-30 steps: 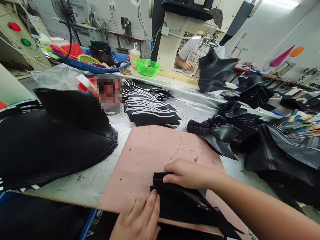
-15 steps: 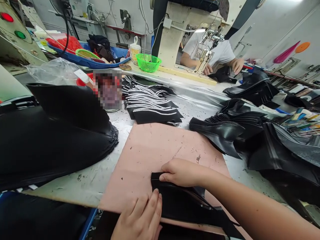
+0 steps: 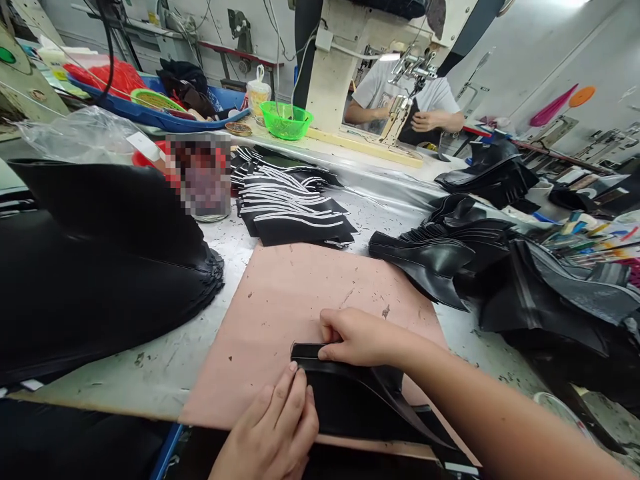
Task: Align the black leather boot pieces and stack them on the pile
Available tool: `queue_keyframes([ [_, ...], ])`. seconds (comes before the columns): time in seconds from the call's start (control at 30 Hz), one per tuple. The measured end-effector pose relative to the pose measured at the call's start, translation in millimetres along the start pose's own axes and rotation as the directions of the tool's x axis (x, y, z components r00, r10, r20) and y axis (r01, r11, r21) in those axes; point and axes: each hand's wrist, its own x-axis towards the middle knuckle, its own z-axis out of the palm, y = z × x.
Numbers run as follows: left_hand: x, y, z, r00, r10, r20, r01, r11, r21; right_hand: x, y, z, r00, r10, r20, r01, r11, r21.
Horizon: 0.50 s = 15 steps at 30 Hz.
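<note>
A black leather shoe-upper piece (image 3: 350, 403) lies near the front edge of a pink board (image 3: 295, 293), with a narrow folded strip along its top edge. My right hand (image 3: 357, 339) is closed on that top edge, the thumb pressing on the strip and the fingers curled. My left hand (image 3: 275, 420) rests with its fingers stretched out along the piece's left end, fingertips touching the leather just below the strip. Part of the piece is covered by my right forearm.
Stacked black leather uppers stand at left (image 3: 100, 267) and at right (image 3: 430, 260). Behind the board lie black pieces with white strips (image 3: 295, 213). A green basket (image 3: 286, 121) and a blue tray (image 3: 195, 121) stand farther back. Opposite, a co-worker (image 3: 425, 100) sits at a sewing machine (image 3: 330, 73).
My left fingertips have moved up toward the strip's left end. My right fingers have curled more, and the leather's raised flap lies wider. The whole view has shifted slightly; the co-worker's hands have risen.
</note>
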Motion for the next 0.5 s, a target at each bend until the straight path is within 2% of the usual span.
queue_keyframes([
  [0.13, 8, -1, -2.5, 1.0, -0.001, 0.011, 0.001, 1.0, -0.005, 0, -5, 6, 0.999, 0.0, -0.05, -0.002, 0.999, -0.042],
  [0.23, 15, 1, -3.2, 0.998, -0.014, 0.062, 0.015, 1.0, -0.019, -3, -6, 1, 0.992, 0.033, -0.118, -0.047, 0.992, -0.116],
  [0.3, 18, 3, -2.1, 0.993, -0.042, 0.114, 0.046, 0.999, -0.028, -11, 3, -9, 0.986, 0.086, -0.146, -0.11, 0.98, -0.166],
  [0.33, 19, 4, -1.2, 0.988, -0.061, 0.142, 0.066, 0.997, -0.032, -18, 12, -15, 0.987, 0.11, -0.121, -0.128, 0.98, -0.153],
  [0.37, 21, 5, -0.3, 0.983, -0.075, 0.167, 0.082, 0.996, -0.037, -27, 23, -20, 0.991, 0.116, -0.067, -0.122, 0.988, -0.09],
  [0.43, 23, 7, 0.7, 0.975, -0.09, 0.205, 0.103, 0.993, -0.053, -50, 47, -24, 0.999, 0.048, 0.026, -0.052, 0.973, 0.225],
  [0.47, 24, 7, 0.6, 0.972, -0.091, 0.216, 0.106, 0.993, -0.059, -61, 58, -21, 1.0, -0.015, 0.027, 0.001, 0.895, 0.447],
  [0.5, 26, 7, 0.0, 0.97, -0.091, 0.226, 0.107, 0.992, -0.062, -73, 68, -16, 0.998, -0.061, -0.01, 0.053, 0.761, 0.646],
])
